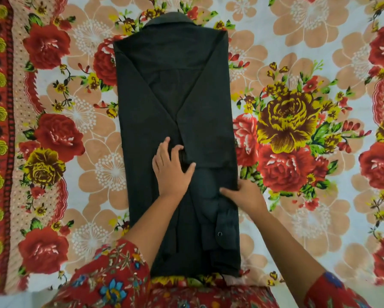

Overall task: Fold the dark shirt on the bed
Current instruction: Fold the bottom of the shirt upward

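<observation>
Flowered bed (pixel 297 41) carries dark shirt (pixel 171 96) mid-bed, sides folded in; left hand (pixel 172 172) spread flat, right hand (pixel 245 194) flat at its edge; soft, light, limp cloth, best lifted by hem corners.

Dark charcoal shirt (pixel 175 103) in plain unpatterned cloth, bedsheet (pixel 297 63) printed with red and yellow roses, peach blossoms, green leaves on pale ground, sleeves (pixel 111 276) patterned red with blue flowers

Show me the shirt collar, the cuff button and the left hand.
shirt collar (pixel 172 18), head view, middle of the collar band.
cuff button (pixel 219 234), head view, the button's centre.
left hand (pixel 171 172), head view, back of the hand.
</observation>
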